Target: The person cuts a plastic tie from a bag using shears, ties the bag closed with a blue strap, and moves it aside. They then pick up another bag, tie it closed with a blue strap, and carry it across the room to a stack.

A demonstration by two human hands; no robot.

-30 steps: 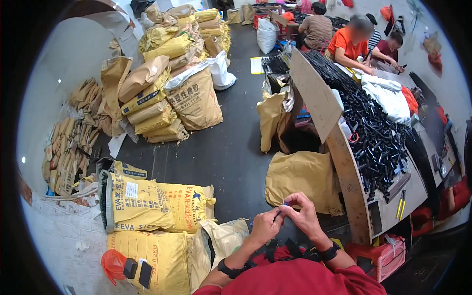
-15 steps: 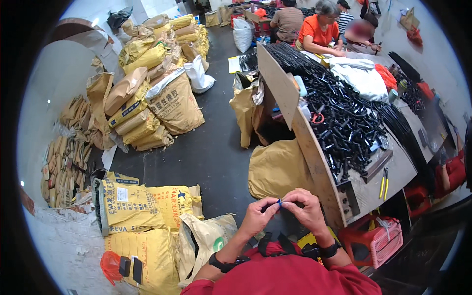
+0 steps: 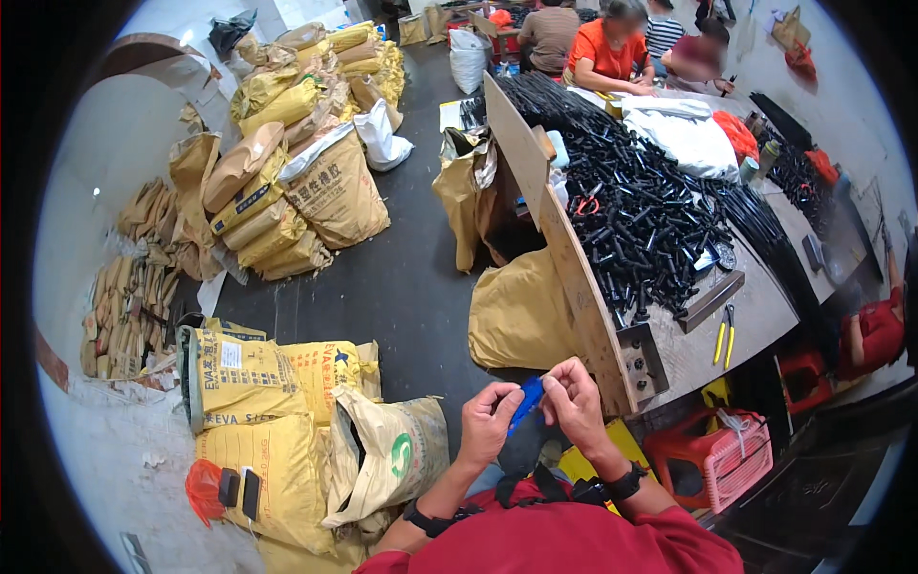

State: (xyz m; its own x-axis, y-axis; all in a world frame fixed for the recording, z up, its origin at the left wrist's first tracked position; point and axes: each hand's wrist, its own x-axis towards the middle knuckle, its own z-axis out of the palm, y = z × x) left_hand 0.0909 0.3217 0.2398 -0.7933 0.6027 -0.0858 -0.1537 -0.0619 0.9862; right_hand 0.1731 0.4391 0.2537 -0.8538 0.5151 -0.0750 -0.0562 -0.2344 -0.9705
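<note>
I see both hands raised in front of the chest, close together, with a small blue piece (image 3: 527, 402) pinched between them. The left hand (image 3: 489, 422) sits at about 8 o'clock from the piece and the right hand (image 3: 574, 402) at about 3 o'clock, so the piece lies right in the gap — neither hand has to reach for it. Its long axis runs from roughly 7 o'clock up to 1 o'clock, lower end toward the left thumb, upper end under the right fingertips. Both hands are curled nearly closed on it: the left grips the lower end with thumb and forefinger, the right pinches the upper end, other fingers folded in. I cannot tell what the blue thing is made of or whether anything is threaded through it.

The right hand is the nearer one to the worktable edge (image 3: 574, 277), which lies at 1 o'clock from the hands, with the heap of black tubes (image 3: 641, 220) beyond it and the yellow-handled pliers (image 3: 724, 337) at 3 o'clock, well apart. An open sack (image 3: 382, 450) stands at 9 o'clock, just beside the left forearm.

Against the frame a second back, the blue piece shows plainly now — then only a small glint sat between the fingertips. The hands sit in much the same spot, while the view has swung so the table fills more of the right side.
</note>
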